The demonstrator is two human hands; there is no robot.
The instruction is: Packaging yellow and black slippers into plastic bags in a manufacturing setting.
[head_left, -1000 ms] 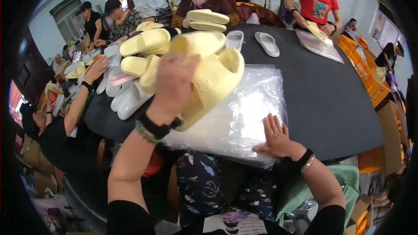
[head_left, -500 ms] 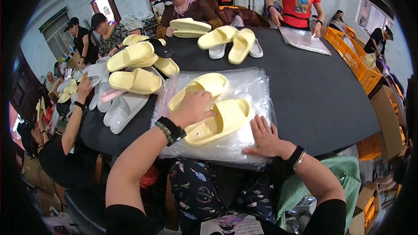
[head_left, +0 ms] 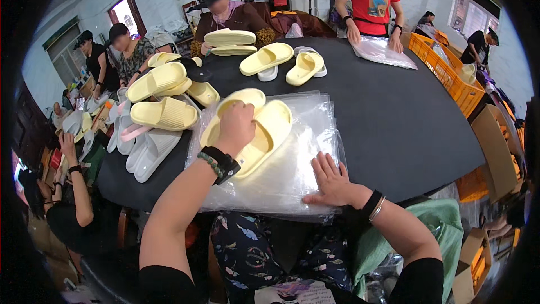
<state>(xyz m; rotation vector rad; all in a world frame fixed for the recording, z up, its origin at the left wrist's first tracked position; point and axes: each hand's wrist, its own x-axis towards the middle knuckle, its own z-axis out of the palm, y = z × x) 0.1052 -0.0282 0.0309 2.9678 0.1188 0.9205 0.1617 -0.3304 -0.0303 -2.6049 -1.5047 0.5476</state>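
Observation:
My left hand [head_left: 238,126] is closed over a pair of pale yellow slippers, its fingers gripping where the two meet. The right slipper [head_left: 277,123] shows most of its length, while the left slipper [head_left: 247,97] is partly covered by the hand. Under them lies a stack of clear plastic bags [head_left: 306,132] near the table's front edge. My right hand [head_left: 332,183] rests flat on the right side of that stack, fingers spread and holding nothing.
Yellow slippers [head_left: 163,114] and grey slippers [head_left: 152,149] are heaped at left on the black table [head_left: 405,135]. More yellow slippers [head_left: 267,58] lie on grey ones farther back. Co-workers sit and stand around. Orange crates [head_left: 444,73] and a cardboard box [head_left: 498,152] stand at right.
My left hand has drawn the slippers together and shifted them up and left over the bags, turning them more upright. My right hand stays flat on the bags. The view has shifted slightly.

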